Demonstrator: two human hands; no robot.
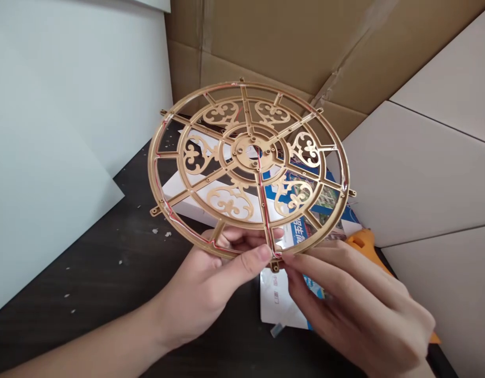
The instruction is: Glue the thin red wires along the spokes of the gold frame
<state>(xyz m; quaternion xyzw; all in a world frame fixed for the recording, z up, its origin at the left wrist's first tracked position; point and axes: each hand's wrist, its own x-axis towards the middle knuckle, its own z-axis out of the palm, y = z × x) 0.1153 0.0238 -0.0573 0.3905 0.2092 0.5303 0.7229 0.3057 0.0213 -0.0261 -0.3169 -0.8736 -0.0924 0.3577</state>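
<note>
A round gold frame [205,181] with spokes and scrollwork panels is held tilted up above the dark table. My left hand [214,283] grips its near rim, thumb on top and fingers underneath. Thin red and white wire [265,207] runs from the central hub along the near spoke and on around the rim channel. My right hand [356,294] is closed at the near rim, thumb and index fingertip pinched at the wire where that spoke meets the rim. The exact grip is partly hidden by the fingers.
Beneath the frame lie printed booklets [284,310] and a white box [179,186]. An orange plastic tool [364,244] is partly hidden behind my right hand. A small clear piece [277,329] and white scraps [167,234] lie on the dark table [108,299]. Cardboard [282,42] and white panels [435,173] stand around.
</note>
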